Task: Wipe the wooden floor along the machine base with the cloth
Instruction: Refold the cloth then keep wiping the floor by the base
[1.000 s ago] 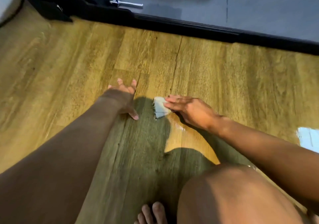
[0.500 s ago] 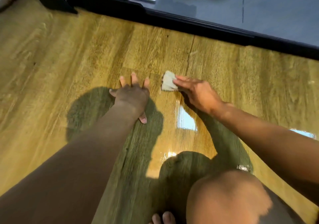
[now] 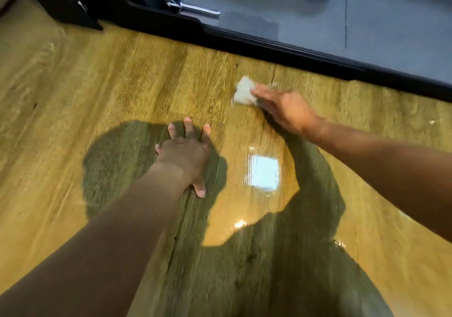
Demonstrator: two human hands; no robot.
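Fingers (image 3: 262,93) of the right hand (image 3: 288,111) are lying straight, pressing the cloth (image 3: 242,93) onto the wooden floor (image 3: 97,84) near the machine base (image 3: 269,46) at 12 o'clock. Left hand (image 3: 183,155), at 7 o'clock from the cloth, is resting flat, fingers spread.

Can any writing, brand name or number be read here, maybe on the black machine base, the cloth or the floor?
No text can be read anywhere.
Machine base: plain black, no label or number visible.
Grey surface behind it: blank, with only a thin seam.
Cloth under the right hand: pale, blurred, no print showing.
Wooden floor: only grain and glare.
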